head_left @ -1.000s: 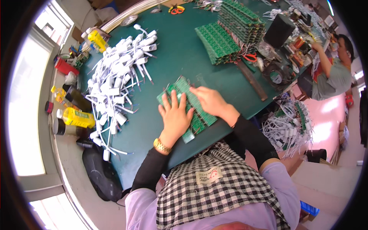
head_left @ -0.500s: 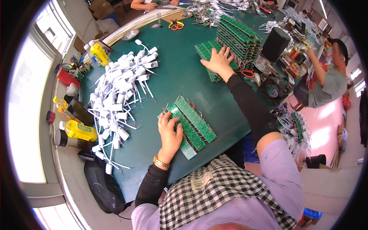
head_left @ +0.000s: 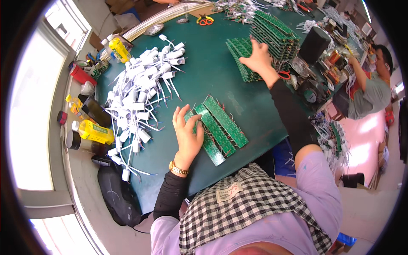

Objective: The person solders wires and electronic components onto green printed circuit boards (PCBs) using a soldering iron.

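head cam | looks steeply down | close over green table (head_left: 212,80) | fisheye-bent edges

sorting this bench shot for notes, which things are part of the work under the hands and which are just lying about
In hand:
- left hand resting on the green circuit boards near the table edge
- right hand reaching to the stacked green boards farther back

Lying about:
- pile of white plugs with leads
- yellow bottles
- orange-handled scissors
- black box
- black bag
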Available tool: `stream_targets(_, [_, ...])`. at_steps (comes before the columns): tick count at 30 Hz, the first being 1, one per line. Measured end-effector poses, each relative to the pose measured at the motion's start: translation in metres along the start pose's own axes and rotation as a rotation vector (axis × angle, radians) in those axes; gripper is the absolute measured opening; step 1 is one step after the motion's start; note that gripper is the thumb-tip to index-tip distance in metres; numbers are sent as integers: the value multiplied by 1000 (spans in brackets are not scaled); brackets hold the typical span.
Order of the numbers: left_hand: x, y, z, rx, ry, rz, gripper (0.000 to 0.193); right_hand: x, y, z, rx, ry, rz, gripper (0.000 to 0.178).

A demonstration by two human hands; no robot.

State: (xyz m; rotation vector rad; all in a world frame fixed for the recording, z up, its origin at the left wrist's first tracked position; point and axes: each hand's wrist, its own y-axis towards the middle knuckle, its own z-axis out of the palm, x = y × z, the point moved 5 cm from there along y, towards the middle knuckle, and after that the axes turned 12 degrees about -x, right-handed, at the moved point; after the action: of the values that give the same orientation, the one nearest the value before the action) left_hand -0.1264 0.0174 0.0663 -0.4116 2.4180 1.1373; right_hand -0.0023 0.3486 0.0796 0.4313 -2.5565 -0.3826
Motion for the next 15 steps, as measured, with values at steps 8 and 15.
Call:
stream_targets(8, [0, 20, -3, -7, -449, -382, 26, 41, -80, -69, 368, 1563, 259, 59])
stream_targets(15, [-39, 52, 28, -4, -1267, -675, 32, 104, -162, -81, -204, 606, -653, 78])
